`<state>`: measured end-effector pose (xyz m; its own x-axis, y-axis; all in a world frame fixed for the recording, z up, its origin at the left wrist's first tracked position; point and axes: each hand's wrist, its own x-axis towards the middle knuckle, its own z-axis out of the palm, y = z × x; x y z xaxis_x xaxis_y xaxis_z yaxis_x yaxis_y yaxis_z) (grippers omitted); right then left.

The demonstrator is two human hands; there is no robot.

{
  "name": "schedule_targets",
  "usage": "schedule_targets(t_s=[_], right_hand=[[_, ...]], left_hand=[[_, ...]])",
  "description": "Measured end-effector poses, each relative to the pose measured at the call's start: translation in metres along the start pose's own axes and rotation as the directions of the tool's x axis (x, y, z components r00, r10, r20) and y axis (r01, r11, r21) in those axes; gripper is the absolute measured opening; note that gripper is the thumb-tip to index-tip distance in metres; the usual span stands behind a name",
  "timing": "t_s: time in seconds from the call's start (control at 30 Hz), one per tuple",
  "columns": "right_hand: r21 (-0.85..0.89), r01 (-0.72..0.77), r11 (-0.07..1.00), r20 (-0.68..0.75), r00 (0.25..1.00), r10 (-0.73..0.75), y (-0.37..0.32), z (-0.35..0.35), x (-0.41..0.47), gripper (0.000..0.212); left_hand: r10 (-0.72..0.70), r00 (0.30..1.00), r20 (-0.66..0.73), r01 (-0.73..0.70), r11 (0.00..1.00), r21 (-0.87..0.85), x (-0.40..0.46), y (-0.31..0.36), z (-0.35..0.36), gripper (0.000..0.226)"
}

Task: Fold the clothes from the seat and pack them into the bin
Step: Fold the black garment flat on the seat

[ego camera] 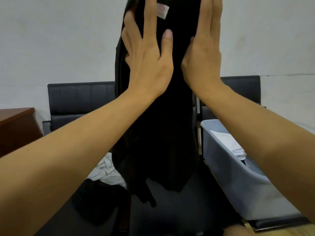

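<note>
Black soft-fabric garment (158, 126) hangs in mid-air, raised high in front of the person, above the black padded seat (179, 210). Its top is at head level w/ a small pale label (162, 11); the hem dangles just over the seat. Long axis is vertical, top edge up, loose end down.

Left hand (146, 60): fingers spread wide, flat against the cloth, thumb pressing in near the middle. Right hand (202, 57): fingers straight & together, palm along the garment's right edge. Can't tell if the cloth is pinched behind either hand.

Judgement: light, limp, no stiffness, so it'll sag & bunch wherever unsupported. Best held at the top corners/shoulders so it drapes flat.

Crumpled white cloth (107, 171) lies on the seat at left. Translucent grey plastic bin (238, 181) stands at right, folded white fabric (230, 143) inside.
</note>
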<state>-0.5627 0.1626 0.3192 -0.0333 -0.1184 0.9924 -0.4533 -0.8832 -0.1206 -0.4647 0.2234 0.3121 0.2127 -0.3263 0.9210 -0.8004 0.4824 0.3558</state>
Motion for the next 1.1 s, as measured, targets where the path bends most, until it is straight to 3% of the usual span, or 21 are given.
schedule_targets(t_s=[0.13, 0.3, 0.43, 0.57, 0.67, 0.73, 0.83, 0.87, 0.9, 0.93, 1.0, 1.1], right_hand=[[-0.109, 0.099, 0.989, -0.006, 0.995, -0.100, 0.031, 0.014, 0.000, 0.056], [-0.138, 0.120, 0.983, 0.098, 0.989, -0.107, 0.073, 0.038, -0.035, 0.065], [-0.114, 0.028, 0.993, 0.285, 0.959, 0.006, 0.118, 0.075, -0.094, 0.070], [-0.174, -0.025, 0.984, 0.518, 0.848, 0.113, 0.189, 0.139, -0.169, 0.089], [-0.240, -0.100, 0.966, 0.694, 0.678, 0.243, 0.244, 0.188, -0.231, 0.096], [-0.276, -0.205, 0.939, 0.808, 0.480, 0.343, 0.278, 0.214, -0.275, 0.093], [-0.451, -0.289, 0.845, 0.858, 0.120, 0.499, 0.309, 0.226, -0.339, 0.080], [-0.497, -0.305, 0.812, 0.848, 0.030, 0.530, 0.314, 0.224, -0.359, 0.073], [-0.529, -0.331, 0.782, 0.834, -0.030, 0.551, 0.314, 0.218, -0.378, 0.066], [-0.556, -0.362, 0.748, 0.815, -0.057, 0.577, 0.312, 0.210, -0.396, 0.059], [-0.590, -0.456, 0.666, 0.752, -0.011, 0.659, 0.299, 0.189, -0.430, 0.044], [-0.509, -0.632, 0.585, 0.599, 0.228, 0.767, 0.250, 0.154, -0.481, 0.029]], left_hand=[[-0.038, 0.999, 0.016, 0.037, 0.998, 0.050, -0.002, -0.003, 0.011, 0.060], [-0.125, 0.991, 0.038, 0.119, 0.984, 0.132, -0.024, -0.048, 0.042, 0.064], [-0.260, 0.961, 0.094, 0.241, 0.954, 0.179, -0.054, -0.119, 0.090, 0.067], [-0.453, 0.873, 0.182, 0.418, 0.886, 0.201, -0.097, -0.224, 0.152, 0.067], [-0.590, 0.741, 0.321, 0.552, 0.807, 0.208, -0.136, -0.301, 0.198, 0.066], [-0.687, 0.557, 0.466, 0.604, 0.720, 0.340, -0.166, -0.346, 0.221, 0.065], [-0.806, 0.184, 0.563, 0.507, 0.568, 0.648, -0.211, -0.391, 0.236, 0.060], [-0.824, 0.113, 0.556, 0.463, 0.539, 0.704, -0.227, -0.400, 0.235, 0.055], [-0.831, 0.090, 0.550, 0.443, 0.528, 0.725, -0.245, -0.406, 0.234, 0.051], [-0.830, 0.108, 0.547, 0.462, 0.529, 0.712, -0.263, -0.410, 0.231, 0.048], [-0.820, 0.217, 0.530, 0.555, 0.550, 0.624, -0.303, -0.410, 0.221, 0.041], [-0.752, 0.467, 0.465, 0.637, 0.651, 0.413, -0.362, -0.379, 0.209, 0.037]])
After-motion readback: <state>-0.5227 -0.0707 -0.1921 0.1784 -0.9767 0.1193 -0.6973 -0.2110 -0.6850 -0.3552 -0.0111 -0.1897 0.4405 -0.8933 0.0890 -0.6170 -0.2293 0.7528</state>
